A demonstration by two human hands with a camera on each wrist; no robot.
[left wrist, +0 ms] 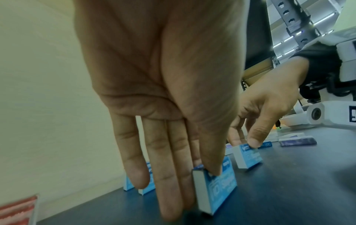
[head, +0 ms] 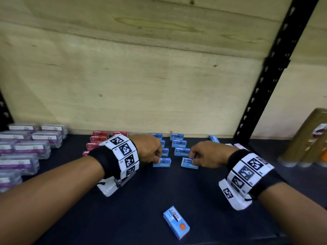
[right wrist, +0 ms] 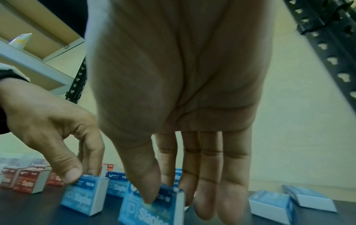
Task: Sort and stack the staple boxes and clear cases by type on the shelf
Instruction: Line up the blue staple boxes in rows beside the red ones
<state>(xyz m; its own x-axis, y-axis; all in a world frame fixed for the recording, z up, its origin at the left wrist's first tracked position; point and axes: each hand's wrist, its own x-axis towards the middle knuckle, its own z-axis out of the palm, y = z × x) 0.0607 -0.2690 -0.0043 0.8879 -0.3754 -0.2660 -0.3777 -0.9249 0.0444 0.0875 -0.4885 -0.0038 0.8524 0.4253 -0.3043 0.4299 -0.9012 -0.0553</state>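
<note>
head: high, looks down at dark shelf (head: 141,200) and plywood back | left wrist: close under palm, faces along fingers (left wrist: 169,175) | right wrist: same | shared: both upright blue cardboard staple boxes (head: 161,163)

The small print on the upright blue cardboard staple boxes (head: 179,143) is too blurred to be read in the head view. The stacked clear plastic cases with purple labels (head: 19,162) are cut off by the left edge. The tall tan wrapped package (head: 307,138) is cropped at the right edge, its label illegible.
</note>
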